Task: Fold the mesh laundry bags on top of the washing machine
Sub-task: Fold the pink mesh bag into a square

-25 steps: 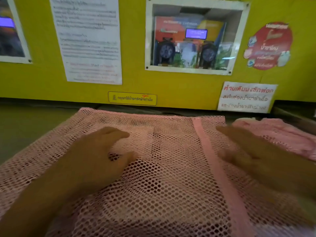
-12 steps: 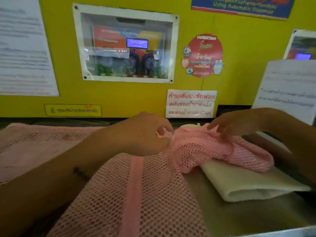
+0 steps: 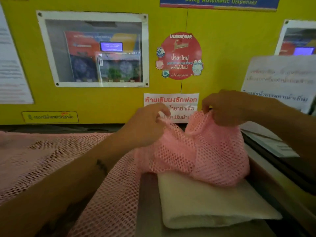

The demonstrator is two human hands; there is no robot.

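A crumpled pink mesh laundry bag (image 3: 201,156) is held up off a folded cream bag (image 3: 208,206) on the right of the washing machine top (image 3: 147,211). My left hand (image 3: 145,124) pinches its upper left edge. My right hand (image 3: 225,106) grips its upper right edge, slightly higher. A larger pink mesh bag (image 3: 34,161) lies spread flat on the left, partly under my left forearm.
A yellow wall panel (image 3: 222,48) with a clear dispenser window (image 3: 95,52), stickers and paper notices stands right behind the machine top. A dark ledge with a white label (image 3: 277,147) runs along the right side.
The view has swung to the right. My hands left the flat bag, took hold of the crumpled pink bag and lifted its top edge off the cream bag.
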